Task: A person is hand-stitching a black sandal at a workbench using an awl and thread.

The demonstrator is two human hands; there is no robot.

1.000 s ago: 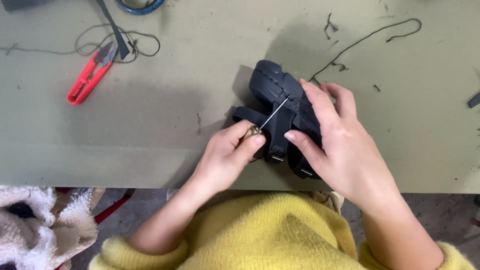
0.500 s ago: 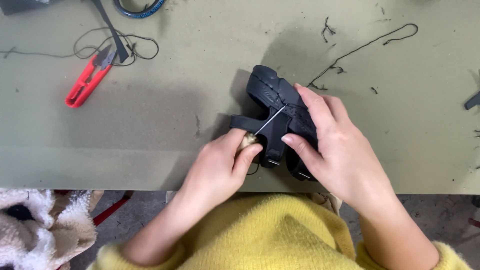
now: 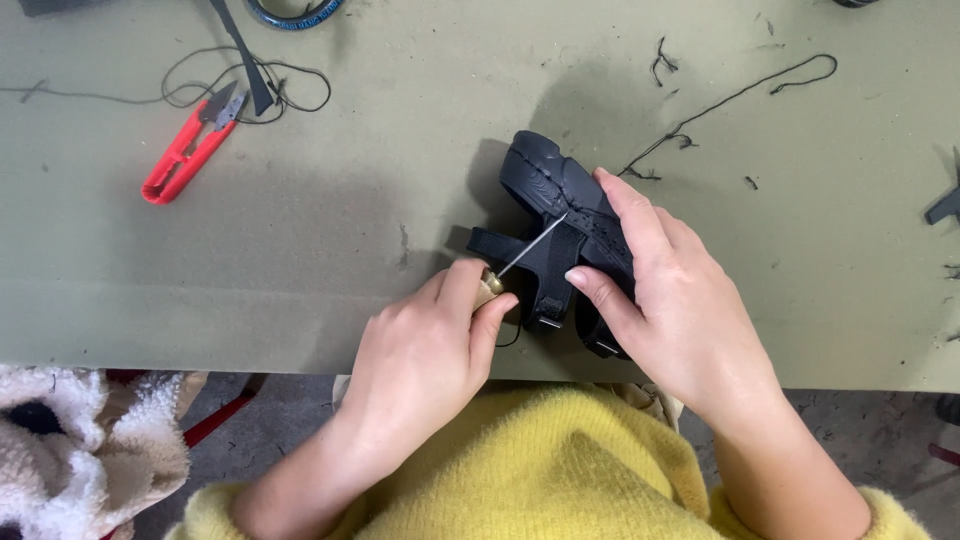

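Observation:
A black sandal (image 3: 551, 192) with straps lies on its side near the front edge of the olive-green table (image 3: 400, 250). My right hand (image 3: 670, 290) lies over it and grips its sole and straps. My left hand (image 3: 425, 350) is closed around the wooden handle of a sewing awl (image 3: 528, 246). The awl's thin metal needle points up and right, with its tip at the stitched edge of the sole. A black thread (image 3: 730, 100) trails from the sandal toward the back right.
Red thread snips (image 3: 188, 148) lie at the back left beside a loose tangle of black thread (image 3: 250, 80). A blue ring (image 3: 290, 12) shows at the top edge. Thread scraps dot the right side. A fluffy white cloth (image 3: 70, 450) sits below the table at left.
My left hand has slid slightly down and left with the awl, so more of the needle shows. My right hand has kept its grip on the sandal.

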